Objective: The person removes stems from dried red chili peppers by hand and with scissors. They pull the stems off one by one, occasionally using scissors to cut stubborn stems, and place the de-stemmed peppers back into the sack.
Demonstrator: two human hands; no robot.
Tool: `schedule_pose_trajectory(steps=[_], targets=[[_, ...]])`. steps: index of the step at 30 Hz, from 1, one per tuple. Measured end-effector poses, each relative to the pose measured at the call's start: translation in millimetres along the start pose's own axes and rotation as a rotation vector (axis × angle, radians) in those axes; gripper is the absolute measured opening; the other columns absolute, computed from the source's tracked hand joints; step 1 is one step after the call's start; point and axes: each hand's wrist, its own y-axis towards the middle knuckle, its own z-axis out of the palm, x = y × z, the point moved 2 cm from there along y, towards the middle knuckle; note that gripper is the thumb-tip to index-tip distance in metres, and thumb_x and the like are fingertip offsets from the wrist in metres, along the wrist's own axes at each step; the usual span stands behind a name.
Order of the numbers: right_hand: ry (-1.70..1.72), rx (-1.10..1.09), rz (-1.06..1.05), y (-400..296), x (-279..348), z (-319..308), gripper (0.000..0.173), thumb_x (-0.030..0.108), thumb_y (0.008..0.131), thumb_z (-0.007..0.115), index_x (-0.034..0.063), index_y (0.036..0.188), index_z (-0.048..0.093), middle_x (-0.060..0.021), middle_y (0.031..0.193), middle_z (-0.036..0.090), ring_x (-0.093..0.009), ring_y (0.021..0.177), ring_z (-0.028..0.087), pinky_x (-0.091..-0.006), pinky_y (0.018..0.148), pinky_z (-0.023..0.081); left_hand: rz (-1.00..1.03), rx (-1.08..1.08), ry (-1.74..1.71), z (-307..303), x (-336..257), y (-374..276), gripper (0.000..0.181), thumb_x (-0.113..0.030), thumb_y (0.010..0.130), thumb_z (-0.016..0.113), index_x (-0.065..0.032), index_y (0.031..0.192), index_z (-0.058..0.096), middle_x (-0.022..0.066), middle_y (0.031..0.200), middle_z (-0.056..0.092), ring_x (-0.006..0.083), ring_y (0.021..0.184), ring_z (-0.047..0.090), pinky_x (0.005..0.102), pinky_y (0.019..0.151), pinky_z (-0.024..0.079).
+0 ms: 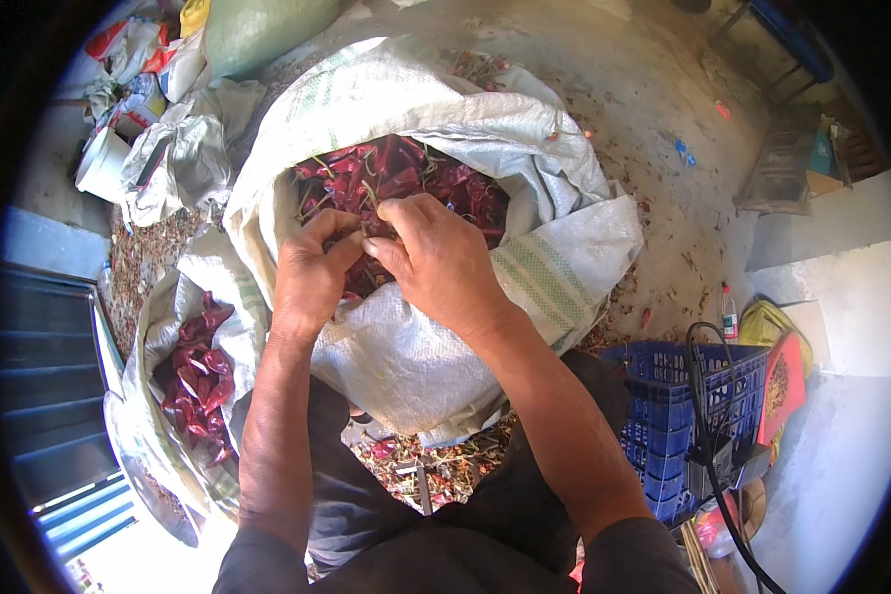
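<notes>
A large white woven sack (416,338) with green stripes stands before me, its mouth rolled back around dried red chilli peppers (401,174), many with pale stems. Over its opening, my left hand (312,267) and my right hand (442,260) meet at their thumb tips. Between them they pinch one dark red chilli pepper (375,225), mostly hidden by the fingers. To the left, a smaller white woven sack (249,304) holds glossy red chilli peppers (200,371) without visible stems.
Stem scraps (445,475) litter the floor between my legs. On the right are a blue plastic crate (653,416), a black cable (702,423) and a plastic bottle (728,312). A white bucket (104,165) and plastic bags (185,160) lie upper left, near a full green sack (260,33).
</notes>
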Motion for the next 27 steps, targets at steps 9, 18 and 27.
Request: schedule_pose_trajectory(steps=[9, 18, 27], targets=[[-0.346, 0.053, -0.217, 1.7, 1.8, 5.5, 0.011, 0.015, 0.083, 0.063, 0.0078, 0.085, 0.055, -0.0064, 0.076, 0.057, -0.023, 0.072, 0.063, -0.0346, 0.063, 0.055, -0.021, 0.060, -0.086, 3.8, 5.8, -1.6, 0.013, -0.006, 0.089, 0.067, 0.0015, 0.099, 0.068, 0.0032, 0.084, 0.067, 0.0086, 0.076, 0.057, 0.0247, 0.070, 0.047], [-0.010, -0.068, 0.108, 0.3, -4.5, 1.3, 0.013, 0.014, 0.096, 0.057, 0.0028, 0.090, 0.058, -0.0181, 0.080, 0.062, -0.038, 0.073, 0.063, -0.0452, 0.064, 0.048, 0.335, 0.063, -0.060, 16.5, 8.1, 3.1, 0.010, -0.001, 0.088, 0.066, 0.0003, 0.098, 0.068, 0.0060, 0.085, 0.064, 0.0113, 0.077, 0.059, 0.0285, 0.070, 0.049], [-0.272, 0.034, -0.004, 0.0, 0.3, -8.3, 0.014, 0.014, 0.100, 0.052, 0.0022, 0.102, 0.059, -0.0162, 0.093, 0.064, -0.037, 0.084, 0.063, -0.0459, 0.072, 0.049, 0.263, 0.112, -0.211, 14.2, -0.3, -0.5, 0.024, -0.008, 0.085, 0.070, 0.0020, 0.106, 0.065, 0.0150, 0.096, 0.069, 0.0223, 0.091, 0.067, 0.0342, 0.081, 0.051]])
